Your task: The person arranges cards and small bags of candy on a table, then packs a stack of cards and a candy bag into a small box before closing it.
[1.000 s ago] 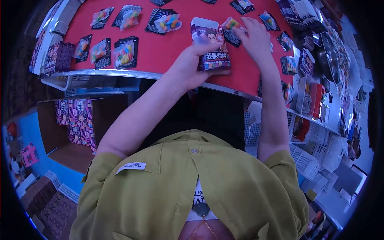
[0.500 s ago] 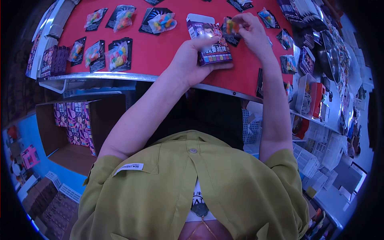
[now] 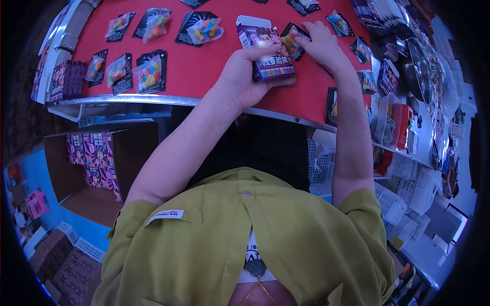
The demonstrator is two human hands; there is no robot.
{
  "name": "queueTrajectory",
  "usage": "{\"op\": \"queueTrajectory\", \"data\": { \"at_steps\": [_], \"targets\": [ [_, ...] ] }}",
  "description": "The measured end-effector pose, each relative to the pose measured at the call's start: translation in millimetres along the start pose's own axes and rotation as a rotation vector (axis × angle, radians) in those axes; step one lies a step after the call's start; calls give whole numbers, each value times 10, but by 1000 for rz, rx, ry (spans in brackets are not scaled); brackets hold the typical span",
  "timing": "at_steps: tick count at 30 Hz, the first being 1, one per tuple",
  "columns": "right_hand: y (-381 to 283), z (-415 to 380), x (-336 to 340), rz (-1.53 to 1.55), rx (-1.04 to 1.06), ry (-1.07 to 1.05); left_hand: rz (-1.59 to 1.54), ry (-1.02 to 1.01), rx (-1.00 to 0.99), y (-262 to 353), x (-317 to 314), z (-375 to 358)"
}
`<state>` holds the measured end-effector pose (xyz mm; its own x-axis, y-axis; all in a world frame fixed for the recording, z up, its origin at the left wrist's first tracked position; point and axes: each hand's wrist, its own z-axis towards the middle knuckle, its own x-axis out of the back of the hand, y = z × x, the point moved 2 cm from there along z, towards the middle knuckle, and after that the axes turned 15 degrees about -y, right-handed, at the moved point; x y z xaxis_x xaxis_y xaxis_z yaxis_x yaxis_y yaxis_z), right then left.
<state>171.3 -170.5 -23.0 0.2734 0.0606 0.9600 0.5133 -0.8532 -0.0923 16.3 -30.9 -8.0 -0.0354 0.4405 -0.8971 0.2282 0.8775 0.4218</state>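
In my left hand (image 3: 245, 76) is a purple printed box (image 3: 270, 61), gripped between thumb and fingers with its white end flap (image 3: 253, 22) standing open at the far end. Just right of it, my right hand (image 3: 324, 46) has its fingers closed at the right edge of some black cards (image 3: 290, 29). A clear bag of colourful candies (image 3: 291, 45) lies over those cards, beside the box. Part of the cards and the fingertips are hard to make out. Both hands are above the red tabletop (image 3: 204, 66).
More candy bags on black cards lie in rows, such as one candy bag (image 3: 149, 73) at left. Purple boxes (image 3: 66, 79) stand at the left edge. A carton (image 3: 92, 204) holding purple boxes sits below left. A metal bowl (image 3: 418, 71) and bin (image 3: 385, 120) are at right.
My right hand has shifted slightly, its fingers now lower and flatter at the right edge of the cards. The candy bag has moved a little left and down. My left hand still holds the box.
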Motion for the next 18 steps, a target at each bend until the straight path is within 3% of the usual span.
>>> {"op": "queueTrajectory", "data": {
  "at_steps": [2,4,8,11,13,17,18],
  "targets": [
    [48,60,38,-9,3,-16,14,-2,-16,11,-2,-4],
    [117,113,79,426,107,-189,4,-11,3,1,33,-9],
    [74,129,179,520,60,-350,-1,-45,9,-8,75,-52],
    [-14,24,135,569,132,-269,-38,-37,-9,14,94,-124],
    [31,-33,16,750,290,-7,-48,-55,0,27,114,-198],
    [-112,-421,370,772,360,102,6,-114,81,52,228,-318],
    [-193,-504,503,957,386,123,-6,-150,114,42,232,-331]
  ]
}}
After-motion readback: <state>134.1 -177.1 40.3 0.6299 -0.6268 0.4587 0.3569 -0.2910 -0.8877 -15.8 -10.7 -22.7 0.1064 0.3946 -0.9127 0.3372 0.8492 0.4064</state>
